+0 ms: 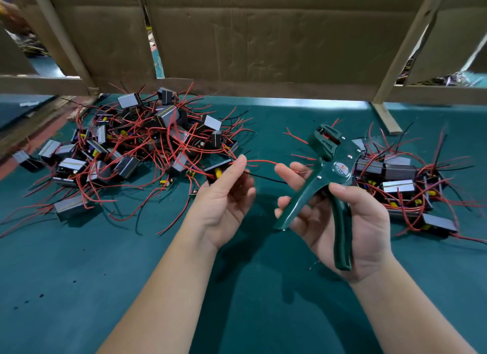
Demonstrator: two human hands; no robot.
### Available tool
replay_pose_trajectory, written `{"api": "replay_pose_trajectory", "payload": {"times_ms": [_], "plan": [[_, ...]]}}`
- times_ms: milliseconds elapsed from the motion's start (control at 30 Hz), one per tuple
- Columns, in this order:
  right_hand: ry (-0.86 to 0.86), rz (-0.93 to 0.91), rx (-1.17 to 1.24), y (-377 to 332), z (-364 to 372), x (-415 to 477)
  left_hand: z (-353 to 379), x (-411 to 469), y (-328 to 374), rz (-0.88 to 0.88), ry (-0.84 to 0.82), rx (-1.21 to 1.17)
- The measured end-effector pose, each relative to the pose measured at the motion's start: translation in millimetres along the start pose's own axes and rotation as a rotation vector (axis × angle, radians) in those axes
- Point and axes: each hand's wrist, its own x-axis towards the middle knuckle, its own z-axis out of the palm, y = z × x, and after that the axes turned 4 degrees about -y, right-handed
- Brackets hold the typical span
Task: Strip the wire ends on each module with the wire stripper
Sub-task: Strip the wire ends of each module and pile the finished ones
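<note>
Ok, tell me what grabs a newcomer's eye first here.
The green wire stripper gripped in the right hand, centre-right, stands out first. Beside it the left hand holds a module, its red wire stretching toward the right hand. A tangled heap of modules sprawls at the left of the table.

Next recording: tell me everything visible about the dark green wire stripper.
The dark green wire stripper looks like painted metal, with silver rivets and a small label near the pivot. Its head points up and away; something red shows inside it. The two handles are spread apart. The right hand holds it above the teal table: thumb over the fork, fingers behind one handle, the other handle across the palm.
</note>
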Motion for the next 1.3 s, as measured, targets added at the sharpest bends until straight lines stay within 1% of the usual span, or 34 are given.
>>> {"api": "replay_pose_trajectory", "payload": {"times_ms": [67,133,200,267,333,433,567,600,700,767,900,1000,1067,1133,1200,1300], "plan": [[-0.006,0.021,-0.01,2.9,0.0,0.7,0.3,1.9,-2.4,0.004,-0.027,-0.152],[-0.023,0.04,-0.019,6.2,0.2,1.6,1.2,2.3,-4.0,0.01,-0.05,-0.216],[-0.038,0.054,-0.022,8.1,0.3,2.2,1.3,2.3,-4.7,0.032,-0.067,-0.168],[-0.047,0.061,-0.026,8.7,-0.2,2.5,0.7,2.0,-5.2,0.066,-0.074,-0.073],[-0.049,0.062,-0.033,8.6,-0.4,2.5,1.3,1.3,-5.2,0.12,-0.036,-0.003],[-0.057,0.065,-0.023,7.4,-0.5,1.9,3.4,-0.7,-5.6,0.159,0.013,0.008],[-0.086,0.079,-0.022,4.3,0.0,-0.3,3.3,-1.4,-3.7,0.162,0.043,0.056],[-0.088,0.075,-0.027,3.4,-0.1,-0.7,1.6,-0.3,-2.6,0.175,0.039,0.066],[-0.07,0.059,-0.061,2.1,0.0,-0.6,0.2,-1.0,0.0,0.211,-0.038,0.103],[-0.062,0.058,-0.063,2.5,-0.4,0.1,2.1,-2.2,0.3,0.223,-0.053,0.091],[-0.07,0.067,-0.076,3.7,-1.4,0.5,4.1,-3.6,1.3,0.262,-0.032,0.042],[-0.004,0.066,-0.069,7.4,-1.5,2.6,3.6,-3.7,7.1,0.302,0.006,-0.008],[0.076,0.117,-0.113,12.3,0.1,4.3,3.1,-4.6,11.0,0.31,0.025,-0.043],[0.109,0.211,-0.194,18.6,2.9,5.0,2.3,-5.1,13.5,0.317,0.037,-0.046],[0.065,0.265,-0.22,24.6,5.2,4.2,0.7,-4.3,14.4,0.337,0.048,-0.022],[-0.04,0.257,-0.201,30.0,7.5,2.2,-0.7,-3.9,16.4,0.394,0.056,0.016]]}}
